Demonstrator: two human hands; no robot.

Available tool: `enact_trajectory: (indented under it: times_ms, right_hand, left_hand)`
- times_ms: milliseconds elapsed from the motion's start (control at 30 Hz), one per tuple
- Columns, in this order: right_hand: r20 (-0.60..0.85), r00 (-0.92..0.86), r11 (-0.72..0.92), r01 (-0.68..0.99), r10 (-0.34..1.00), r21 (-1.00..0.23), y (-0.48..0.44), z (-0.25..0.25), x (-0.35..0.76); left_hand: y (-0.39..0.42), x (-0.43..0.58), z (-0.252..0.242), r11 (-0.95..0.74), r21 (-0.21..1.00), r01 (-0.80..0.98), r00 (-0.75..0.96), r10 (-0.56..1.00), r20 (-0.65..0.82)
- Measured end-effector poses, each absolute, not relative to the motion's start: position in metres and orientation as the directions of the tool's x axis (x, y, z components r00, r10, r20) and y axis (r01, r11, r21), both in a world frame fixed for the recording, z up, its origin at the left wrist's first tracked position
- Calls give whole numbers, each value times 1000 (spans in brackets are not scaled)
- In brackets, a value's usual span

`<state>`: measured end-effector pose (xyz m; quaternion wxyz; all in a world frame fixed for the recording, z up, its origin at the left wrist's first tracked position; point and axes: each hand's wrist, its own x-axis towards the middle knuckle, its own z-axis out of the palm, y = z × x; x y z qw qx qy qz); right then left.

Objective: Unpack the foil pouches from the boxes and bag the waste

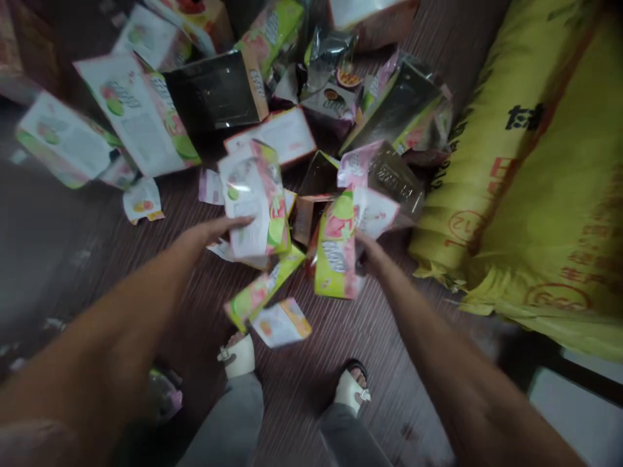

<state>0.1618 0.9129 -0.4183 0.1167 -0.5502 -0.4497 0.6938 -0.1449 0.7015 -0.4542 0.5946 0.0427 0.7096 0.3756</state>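
Left hand (pixel 219 227): I'm seeing thumb pressing, gripping white box (pixel 250 194), ten o'clock of centre. Right hand (pixel 368 251): gripping green box (pixel 335 250), four o'clock. Both seeming light, stiff, crushable; edges offering best hold.

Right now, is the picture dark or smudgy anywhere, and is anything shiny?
Head view: the light is dim; head view: the outer edges are smeary, so small red print on the yellow packages is hard to read; head view: a white glare patch shines on the carton in the left hand.
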Motion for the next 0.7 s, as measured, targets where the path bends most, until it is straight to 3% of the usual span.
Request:
enact_trajectory:
  times_ms: [67,167,233,433,600,700]
  right_hand:
    - [-671,-412,-636,241,617,-733,875,-430,145]
    - [-665,-482,-670,195,570,-716,835,-441,121]
    - [-650,-538,-676,188,536,-713,818,-440,110]
    - [-672,-635,-699,278,381,-659,790,-407,103]
    - [-616,-730,-527,413,297,-743,765,-343,97]
    - [-609,-760,-359,516,228,-778,743,-281,81]
  left_hand:
    - [686,-126,-454,636,572,-518,-267,515,-814]
    - [674,-99,-453,344,596,-725,-347,565,-749]
    - [668,-88,-450,235,565,-791,-354,578,-735]
    - [624,-50,-421,207,228,-951,-120,434,-893]
    - [553,-7,-379,23,55,-998,-41,404,-914]
    - [507,10,-345,-81,52,-995,-83,447,-891]
